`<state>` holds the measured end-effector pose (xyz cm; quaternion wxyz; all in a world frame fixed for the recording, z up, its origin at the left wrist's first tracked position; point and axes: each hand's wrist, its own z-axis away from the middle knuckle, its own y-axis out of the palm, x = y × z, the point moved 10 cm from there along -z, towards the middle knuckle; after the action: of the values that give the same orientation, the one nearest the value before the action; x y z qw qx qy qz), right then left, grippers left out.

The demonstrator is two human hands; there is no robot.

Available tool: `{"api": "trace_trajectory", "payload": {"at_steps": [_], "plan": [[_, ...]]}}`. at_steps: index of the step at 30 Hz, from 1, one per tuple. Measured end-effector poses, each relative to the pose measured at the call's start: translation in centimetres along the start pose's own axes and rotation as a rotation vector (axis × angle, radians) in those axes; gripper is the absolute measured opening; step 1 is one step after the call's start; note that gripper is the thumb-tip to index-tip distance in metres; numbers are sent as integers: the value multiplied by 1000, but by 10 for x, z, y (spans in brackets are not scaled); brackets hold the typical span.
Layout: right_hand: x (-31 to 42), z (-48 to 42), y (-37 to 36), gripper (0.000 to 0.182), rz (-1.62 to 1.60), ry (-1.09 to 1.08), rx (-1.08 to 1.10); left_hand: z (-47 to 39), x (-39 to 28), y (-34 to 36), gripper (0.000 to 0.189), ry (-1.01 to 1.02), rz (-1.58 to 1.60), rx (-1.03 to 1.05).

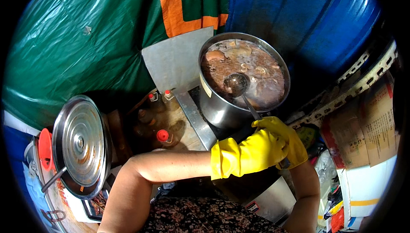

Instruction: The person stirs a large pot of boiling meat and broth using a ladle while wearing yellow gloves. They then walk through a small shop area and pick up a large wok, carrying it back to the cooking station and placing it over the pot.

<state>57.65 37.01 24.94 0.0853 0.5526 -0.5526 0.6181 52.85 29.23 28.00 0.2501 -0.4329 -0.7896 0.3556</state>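
Ahead of me stands a large stainless steel stockpot (221, 114), filled nearly to the rim with brown, frothy liquid (217, 76). Pale and pinkish pieces, apparently meat, float in it. The round bowl of a metal ladle (236, 85) sits at the liquid's surface near the pot's front side. Its handle rises over the front rim towards me. My right hand (293, 140) and my left hand (264, 151), both in yellow rubber gloves, are closed together around this handle. The gloves overlap, so the fingers of the left hand are partly hidden.
A metal sheet (179, 60) stands behind the pot's left side. Several bottles, one with a red cap (162, 135), stand left of the stove. Farther left is a metal basin with a lid (83, 140) and a utensil handle. Cardboard (362, 130) and a white box (368, 188) lie right.
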Motion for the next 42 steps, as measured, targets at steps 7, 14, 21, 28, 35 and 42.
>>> {"api": "trace_trajectory", "payload": {"at_steps": [7,14,21,28,35,42], "plan": [[-12,-9,13,32,-275,146,-26,4,15,8,32,-55,115,76],[-65,-31,36,29,-22,1,219,16,26,21,34,-76,8,80],[-79,-31,52,30,-782,261,11,25,44,28,31,-126,-65,93],[-165,-41,77,31,-852,427,27,23,65,7,26,-169,81,84],[-72,-68,53,33,-307,14,-12,14,86,-30,18,-135,91,62],[-15,-90,44,38,100,-90,24,26,109,8,16,-216,144,44]]}}
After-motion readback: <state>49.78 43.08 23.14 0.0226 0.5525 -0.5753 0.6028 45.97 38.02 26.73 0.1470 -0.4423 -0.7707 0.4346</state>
